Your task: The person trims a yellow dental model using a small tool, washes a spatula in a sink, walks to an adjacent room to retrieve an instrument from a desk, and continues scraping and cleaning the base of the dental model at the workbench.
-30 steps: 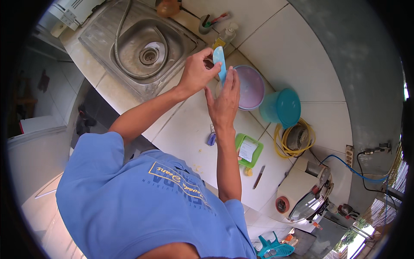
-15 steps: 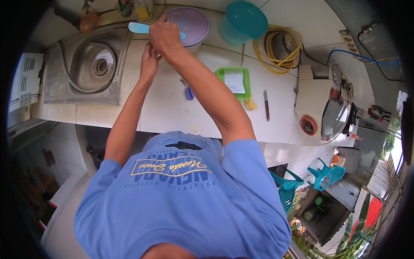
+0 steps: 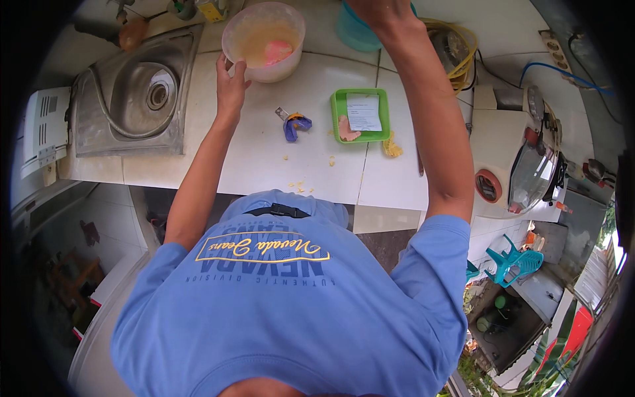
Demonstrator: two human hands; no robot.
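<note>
My left hand (image 3: 231,81) grips the lower-left side of a translucent bowl (image 3: 251,30), which holds pale cream contents and something pink (image 3: 277,52). My right hand (image 3: 380,12) reaches to the top edge, over a teal container (image 3: 354,33); its fingers are cut off or hidden. Between my arms a small purple-blue moulded piece with a metal handle (image 3: 295,126) lies on the white tiled counter (image 3: 317,172). Beside it a green tray (image 3: 340,99) contains a printed paper and a pink piece (image 3: 347,129). A yellow lump (image 3: 391,145) and crumbs lie nearby; a knife is mostly behind my right forearm.
A steel sink (image 3: 99,92) with a hose is at the left, bottles (image 3: 210,9) behind. A coiled yellow hose (image 3: 466,36), a cream machine (image 3: 503,139) and a power strip (image 3: 555,51) are at the right. Teal plastic chairs (image 3: 512,261) stand at the lower right.
My right hand has moved up and right, off the bowl. The bowl's purple lid is off, showing its contents, and the light-blue spatula has left view. My left hand remains at the bowl.
</note>
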